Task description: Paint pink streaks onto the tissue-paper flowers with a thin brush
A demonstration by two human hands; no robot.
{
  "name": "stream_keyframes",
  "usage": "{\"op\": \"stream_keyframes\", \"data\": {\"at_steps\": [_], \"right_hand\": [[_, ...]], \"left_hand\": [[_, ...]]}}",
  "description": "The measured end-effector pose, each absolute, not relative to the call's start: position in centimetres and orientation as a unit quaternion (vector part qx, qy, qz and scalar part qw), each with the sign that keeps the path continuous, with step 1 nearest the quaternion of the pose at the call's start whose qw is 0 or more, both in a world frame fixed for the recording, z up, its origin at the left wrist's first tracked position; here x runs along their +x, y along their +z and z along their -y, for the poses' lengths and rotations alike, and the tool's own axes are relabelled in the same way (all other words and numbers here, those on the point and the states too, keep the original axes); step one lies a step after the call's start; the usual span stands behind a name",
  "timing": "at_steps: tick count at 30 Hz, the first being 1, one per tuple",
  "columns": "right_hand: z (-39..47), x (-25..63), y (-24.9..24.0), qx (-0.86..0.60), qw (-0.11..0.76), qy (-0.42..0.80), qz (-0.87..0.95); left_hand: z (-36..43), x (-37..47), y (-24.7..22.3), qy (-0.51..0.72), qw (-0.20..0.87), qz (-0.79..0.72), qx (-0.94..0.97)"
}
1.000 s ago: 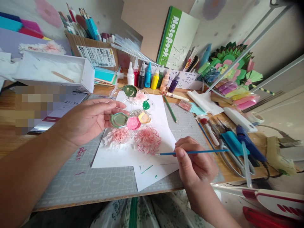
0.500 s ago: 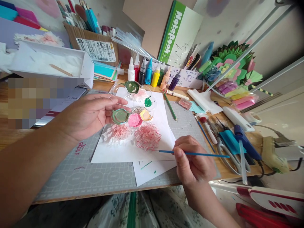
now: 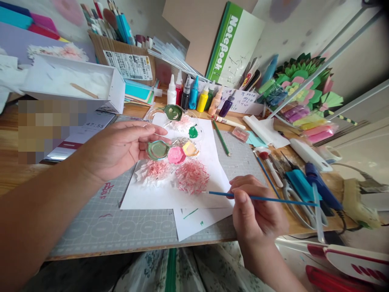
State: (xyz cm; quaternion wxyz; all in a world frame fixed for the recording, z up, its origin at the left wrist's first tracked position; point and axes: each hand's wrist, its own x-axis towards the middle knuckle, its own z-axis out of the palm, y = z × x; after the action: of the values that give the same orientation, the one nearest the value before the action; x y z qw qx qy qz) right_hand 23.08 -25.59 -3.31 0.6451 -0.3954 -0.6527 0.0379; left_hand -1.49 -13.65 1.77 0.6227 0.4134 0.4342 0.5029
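Observation:
My left hand grips the left edge of a clear paint palette, held above the white paper. Its wells carry dark green, bright green, grey-green, pink and pale yellow paint. Between the fingertips of my right hand is a thin blue paintbrush, lying nearly level with its tip pointing left. That tip is at the lower right edge of a ruffled paper flower with pink-red edges. Beside it on the left rests another pink-and-white paper flower; a third shows behind the palette.
Beneath the paper lies a grey cutting mat. Several paint bottles line the back, near a propped notebook. A green pencil, scissors and a blue glue gun lie to the right. A white box stands at left.
My whole view has shifted slightly, so the scene sits a little further right. My right hand has moved a little to the right and down with the brush. The left hand still holds the palette.

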Motion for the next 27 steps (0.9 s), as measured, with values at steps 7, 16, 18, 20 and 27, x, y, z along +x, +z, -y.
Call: {"op": "stream_keyframes", "data": {"at_steps": [7,16,18,20,27], "right_hand": [[25.07,23.14,-3.66,-0.376,0.666,0.02,0.644],[25.32,23.36,-3.27,-0.389,0.635,0.043,0.666],[25.38,23.36,-3.18,-0.397,0.633,0.025,0.665],[25.42,23.33,-3.16,-0.407,0.632,0.022,0.659],[25.36,23.47,-3.4,-0.405,0.63,-0.005,0.663]], "left_hand": [[13.5,-1.56,1.54,0.484,0.619,-0.441,0.433],[13.49,-1.55,1.47,0.477,0.616,-0.448,0.439],[13.46,-1.52,1.44,0.48,0.615,-0.447,0.437],[13.43,-1.47,1.42,0.483,0.616,-0.445,0.435],[13.5,-1.57,1.37,0.488,0.621,-0.448,0.42]]}}
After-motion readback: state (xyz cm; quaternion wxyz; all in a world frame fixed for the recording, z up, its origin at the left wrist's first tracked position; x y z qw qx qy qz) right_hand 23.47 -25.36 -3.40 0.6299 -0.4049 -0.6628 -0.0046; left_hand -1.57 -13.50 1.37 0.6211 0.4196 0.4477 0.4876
